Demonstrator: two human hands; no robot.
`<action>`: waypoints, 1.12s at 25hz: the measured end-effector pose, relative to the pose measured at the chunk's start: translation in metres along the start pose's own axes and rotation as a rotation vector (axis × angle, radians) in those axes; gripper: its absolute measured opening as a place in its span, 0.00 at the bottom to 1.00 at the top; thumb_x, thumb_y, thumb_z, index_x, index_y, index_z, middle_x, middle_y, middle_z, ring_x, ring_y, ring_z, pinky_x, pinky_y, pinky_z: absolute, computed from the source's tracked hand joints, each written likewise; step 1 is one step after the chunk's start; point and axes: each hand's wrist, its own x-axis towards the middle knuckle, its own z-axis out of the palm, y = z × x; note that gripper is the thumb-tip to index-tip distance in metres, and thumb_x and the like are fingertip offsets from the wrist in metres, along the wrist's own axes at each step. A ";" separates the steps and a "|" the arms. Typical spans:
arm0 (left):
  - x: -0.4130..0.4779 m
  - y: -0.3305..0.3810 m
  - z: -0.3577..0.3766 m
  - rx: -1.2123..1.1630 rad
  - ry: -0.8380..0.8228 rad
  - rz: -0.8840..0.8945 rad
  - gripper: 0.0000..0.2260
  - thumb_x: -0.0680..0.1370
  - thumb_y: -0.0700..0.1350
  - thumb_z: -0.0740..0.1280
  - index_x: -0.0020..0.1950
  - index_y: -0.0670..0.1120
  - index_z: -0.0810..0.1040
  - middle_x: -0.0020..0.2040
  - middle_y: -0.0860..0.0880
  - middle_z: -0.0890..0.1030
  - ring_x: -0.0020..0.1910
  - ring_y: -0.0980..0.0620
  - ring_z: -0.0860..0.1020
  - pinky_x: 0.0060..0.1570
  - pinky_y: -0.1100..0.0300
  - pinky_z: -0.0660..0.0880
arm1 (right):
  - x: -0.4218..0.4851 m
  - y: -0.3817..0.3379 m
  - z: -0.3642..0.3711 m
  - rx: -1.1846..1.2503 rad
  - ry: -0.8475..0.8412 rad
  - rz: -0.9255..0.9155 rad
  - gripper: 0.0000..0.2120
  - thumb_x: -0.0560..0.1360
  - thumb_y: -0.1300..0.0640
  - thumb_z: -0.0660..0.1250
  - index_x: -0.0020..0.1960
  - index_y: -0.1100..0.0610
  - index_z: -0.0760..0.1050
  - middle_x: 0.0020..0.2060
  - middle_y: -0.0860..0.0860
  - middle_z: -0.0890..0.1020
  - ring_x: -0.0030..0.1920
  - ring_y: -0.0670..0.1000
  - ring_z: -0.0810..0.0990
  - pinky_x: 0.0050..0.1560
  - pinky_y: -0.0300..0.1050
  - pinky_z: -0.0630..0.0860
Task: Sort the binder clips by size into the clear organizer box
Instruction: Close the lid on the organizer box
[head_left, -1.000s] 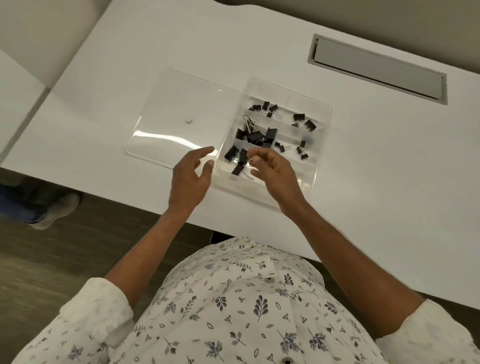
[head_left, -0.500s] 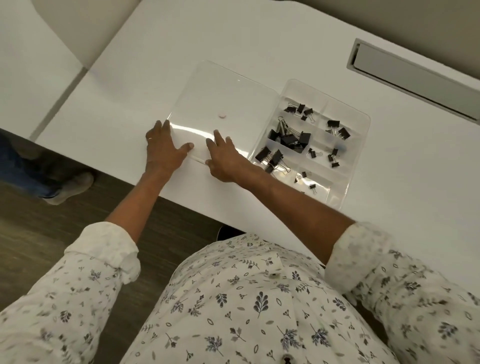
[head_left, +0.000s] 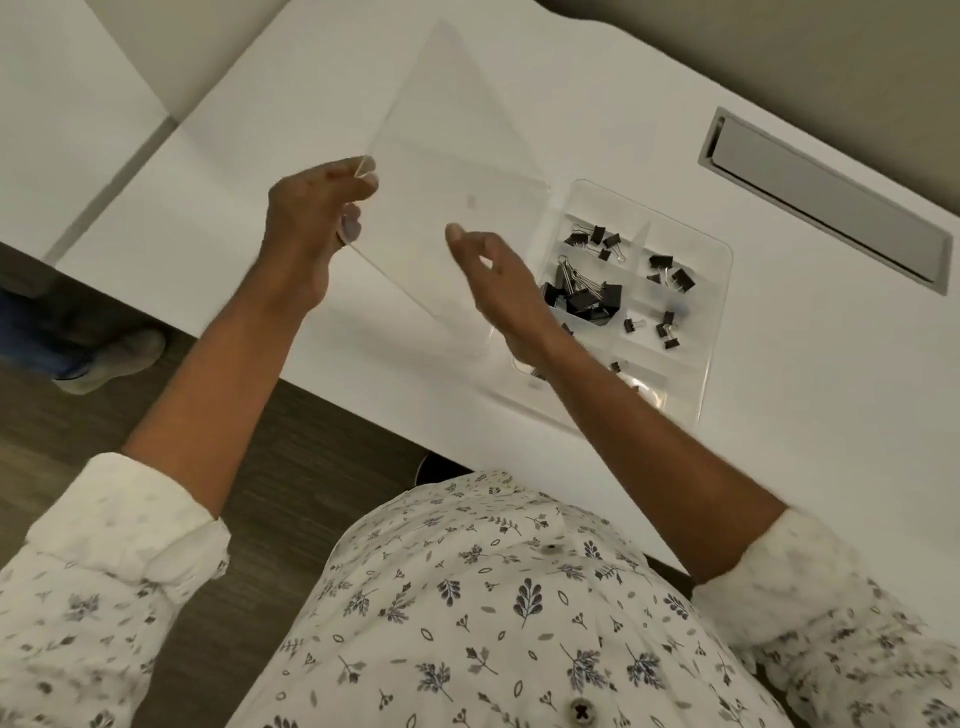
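The clear organizer box (head_left: 719, 291) lies on the white table, its compartments holding black binder clips: large ones (head_left: 589, 296), medium ones (head_left: 672, 273) and small ones (head_left: 665, 325). Its clear lid (head_left: 447, 156), joined to the box's left side, is raised off the table and tilted. My left hand (head_left: 311, 218) pinches the lid's near left corner. My right hand (head_left: 498, 291) hovers at the lid's near right edge, just left of the box, with fingers loosely curled and apart. I cannot tell whether it touches the lid.
A grey recessed cable hatch (head_left: 826, 192) sits in the table at the back right. The table's front edge runs diagonally just below my hands. Another white table (head_left: 62, 104) stands to the left, and someone's shoe (head_left: 109, 358) rests on the floor below.
The lid lay flat with both hands pressing its near edge. Now my left hand has lifted it off the table, and my right hand has come off its edge.
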 end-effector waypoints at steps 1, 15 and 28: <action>-0.019 0.011 0.016 -0.025 -0.066 0.054 0.11 0.75 0.41 0.75 0.57 0.49 0.86 0.43 0.54 0.83 0.35 0.58 0.75 0.39 0.67 0.74 | -0.006 -0.013 -0.017 0.183 0.024 0.068 0.29 0.80 0.33 0.59 0.69 0.54 0.72 0.69 0.54 0.75 0.68 0.58 0.75 0.68 0.58 0.75; -0.062 -0.116 0.113 0.965 -0.392 0.560 0.31 0.80 0.60 0.67 0.80 0.48 0.65 0.81 0.47 0.63 0.81 0.47 0.59 0.77 0.46 0.60 | -0.083 0.128 -0.171 0.307 0.664 0.051 0.26 0.78 0.60 0.71 0.74 0.57 0.67 0.61 0.58 0.82 0.57 0.54 0.84 0.59 0.54 0.82; -0.061 -0.144 0.147 0.820 -0.551 0.408 0.29 0.85 0.47 0.61 0.84 0.47 0.53 0.84 0.48 0.51 0.82 0.54 0.52 0.72 0.74 0.54 | -0.056 0.207 -0.182 -0.374 0.591 -0.030 0.27 0.83 0.47 0.62 0.78 0.58 0.65 0.81 0.58 0.59 0.79 0.59 0.61 0.76 0.50 0.60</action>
